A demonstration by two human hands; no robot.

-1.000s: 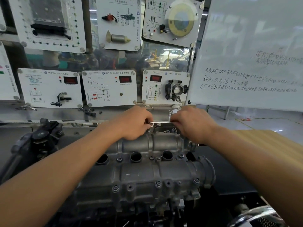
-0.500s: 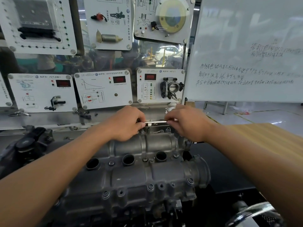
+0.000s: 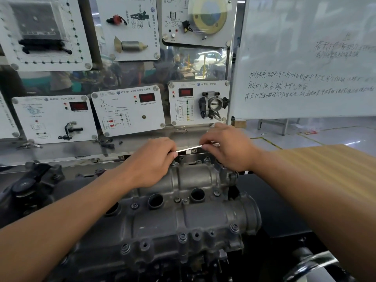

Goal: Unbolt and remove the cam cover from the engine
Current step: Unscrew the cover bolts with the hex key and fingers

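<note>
A grey cast cam cover (image 3: 183, 216) lies on the engine in front of me, with round plug holes and several bolts along its edges. Over its far edge a slim bright metal wrench (image 3: 189, 148) spans between my hands. My left hand (image 3: 150, 161) grips the wrench's left end with curled fingers, resting above the cover's far left bolts. My right hand (image 3: 227, 147) holds the right end, fingers curled round it. Both ends of the tool are hidden inside my hands.
Behind the engine runs a metal shelf (image 3: 61, 149) with small loose parts, below white training panels (image 3: 128, 110) with displays and a throttle body (image 3: 213, 104). A whiteboard (image 3: 305, 58) stands at right, a wooden tabletop (image 3: 325, 169) below it. A black assembly (image 3: 30, 184) sits left.
The view has shifted so the engine and hands sit a little lower and more to the left. The wrench's right end has risen slightly; both hands keep their hold.
</note>
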